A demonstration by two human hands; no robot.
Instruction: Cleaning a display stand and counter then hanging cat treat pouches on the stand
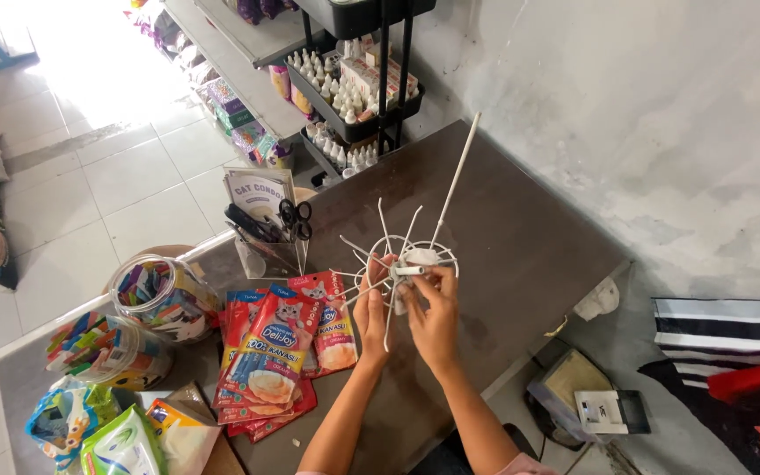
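A white wire rack point(402, 251), round with several hooked spokes and one long rod pointing up and away, is held above the dark brown table point(521, 237). My left hand point(372, 310) grips its wire ring on the near left. My right hand point(434, 315) pinches a small white hub piece at the rack's centre. A fan of red cat-food pouches point(276, 352) lies on the table just left of my left hand.
A clear holder with scissors and pens point(273, 233) stands behind the pouches. Two clear jars of colourful packets point(147, 303) and more snack bags point(116, 435) sit at the left. A black trolley of small bottles point(354, 88) stands beyond the table. Wall at right.
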